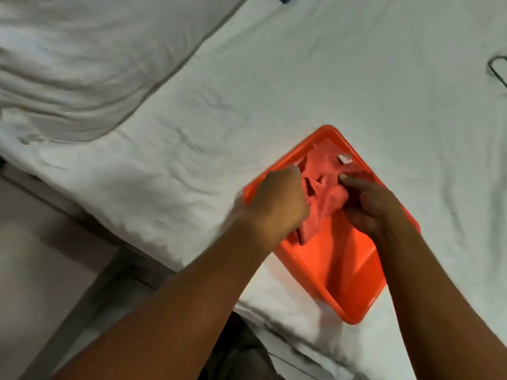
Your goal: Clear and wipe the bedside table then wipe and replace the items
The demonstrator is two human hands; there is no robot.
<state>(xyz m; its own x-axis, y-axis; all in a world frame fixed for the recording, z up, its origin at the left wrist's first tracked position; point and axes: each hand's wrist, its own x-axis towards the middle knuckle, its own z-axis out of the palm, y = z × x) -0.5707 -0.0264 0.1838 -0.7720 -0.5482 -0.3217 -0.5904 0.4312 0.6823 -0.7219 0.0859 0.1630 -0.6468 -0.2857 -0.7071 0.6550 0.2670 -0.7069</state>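
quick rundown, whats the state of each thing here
orange tray: lying on the bed, cloth inside
red cloth: crumpled in the tray, gripped by both hands
left hand: closed on the cloth
right hand: closed on the cloth
white sheet: wrinkled
pillow: creased

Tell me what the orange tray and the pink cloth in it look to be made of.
Orange tray: likely moulded plastic, smooth with a slight sheen, with rounded corners and a raised rim. Pink cloth: soft woven or terry fabric, matte, crumpling into folds where the left hand and right hand grip it.
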